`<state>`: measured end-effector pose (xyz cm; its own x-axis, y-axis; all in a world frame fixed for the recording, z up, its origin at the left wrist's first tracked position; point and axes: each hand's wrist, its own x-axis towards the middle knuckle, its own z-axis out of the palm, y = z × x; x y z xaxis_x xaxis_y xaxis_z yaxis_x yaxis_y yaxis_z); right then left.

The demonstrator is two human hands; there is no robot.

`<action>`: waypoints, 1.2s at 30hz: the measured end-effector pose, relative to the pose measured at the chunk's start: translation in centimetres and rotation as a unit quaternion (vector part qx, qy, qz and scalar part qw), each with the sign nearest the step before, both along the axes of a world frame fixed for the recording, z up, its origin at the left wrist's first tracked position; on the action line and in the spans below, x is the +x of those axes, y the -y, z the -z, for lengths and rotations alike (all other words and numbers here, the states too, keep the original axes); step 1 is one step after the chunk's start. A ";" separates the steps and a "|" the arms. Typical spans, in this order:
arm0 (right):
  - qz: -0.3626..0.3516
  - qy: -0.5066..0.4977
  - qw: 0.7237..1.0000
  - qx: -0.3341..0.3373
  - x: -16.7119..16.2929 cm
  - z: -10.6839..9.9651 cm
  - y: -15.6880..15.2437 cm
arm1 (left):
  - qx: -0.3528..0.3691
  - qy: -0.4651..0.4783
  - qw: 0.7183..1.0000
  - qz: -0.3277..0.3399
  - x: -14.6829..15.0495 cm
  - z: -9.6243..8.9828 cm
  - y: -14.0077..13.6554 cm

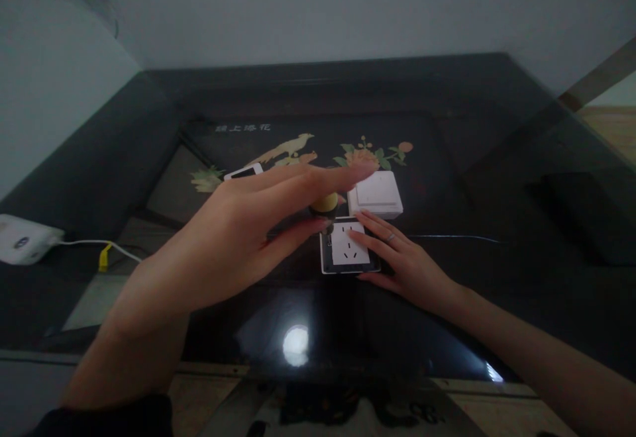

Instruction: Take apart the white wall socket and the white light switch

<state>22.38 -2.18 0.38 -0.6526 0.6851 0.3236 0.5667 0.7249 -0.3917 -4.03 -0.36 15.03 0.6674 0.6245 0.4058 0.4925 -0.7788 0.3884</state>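
Observation:
My left hand [248,228] is closed on a short screwdriver [324,205] with a yellow and dark handle. Its lower end points down at the left side of a wall socket [342,255], though my fingers partly hide the tip. The socket lies face up, a white slotted centre in a dark frame with a white edge. On its right side my right hand [405,258], a ring on one finger, grips the socket, with fingers over its face and upper edge and the thumb by the lower edge. A white wall switch [378,192] lies just behind the socket.
Another white piece with a dark middle [244,172] is partly hidden behind my left hand. A white plug-in box [27,240] with a white cable [94,243] and yellow tag [104,258] lies left. A dark flat object [591,218] is at right on the glossy black table [447,93].

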 end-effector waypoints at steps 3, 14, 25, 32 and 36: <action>-0.001 0.000 1.000 0.001 0.0 0.0 0.0 | 0.043 0.009 0.999 -0.012 0.1 0.2 -0.1; 0.005 -0.003 1.000 -0.003 0.0 0.1 0.0 | -0.014 -0.029 0.999 -0.003 -0.4 -0.1 0.0; -0.002 0.008 1.000 0.004 0.0 0.0 0.0 | 0.020 -0.032 0.999 -0.025 -0.3 0.0 -0.3; -0.001 0.010 1.000 0.009 0.1 0.1 0.0 | 0.124 0.006 0.978 -0.170 -1.3 -1.1 -0.3; -0.001 0.009 1.000 0.014 0.0 0.2 -0.1 | 0.135 -0.025 0.959 -0.250 -1.9 -0.5 -1.5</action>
<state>22.40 -2.11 0.22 -0.6604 0.6745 0.3301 0.5718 0.7366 -0.3611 -5.90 1.13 15.55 0.3348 0.7483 0.5727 0.8429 -0.5095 0.1729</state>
